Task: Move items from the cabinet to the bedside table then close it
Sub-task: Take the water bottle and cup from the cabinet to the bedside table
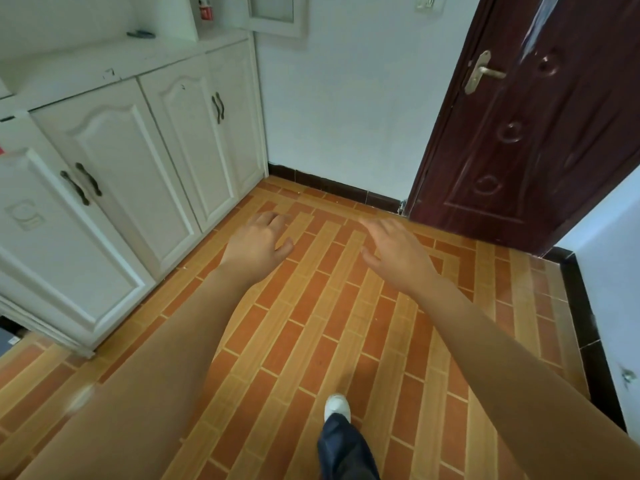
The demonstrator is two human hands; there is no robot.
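Observation:
A white cabinet runs along the left wall, its lower doors shut, each pair with dark handles. An upper cabinet door at the top hangs open, and a red-labelled item stands on the shelf beside it. A dark object lies on the cabinet's counter. My left hand and my right hand are stretched out over the tiled floor, palms down, fingers apart, holding nothing. No bedside table is in view.
A dark red door with a brass handle stands at the right. Orange brick-pattern tiles cover the floor. My foot in a white shoe is below. A white wall corner juts in at the right edge.

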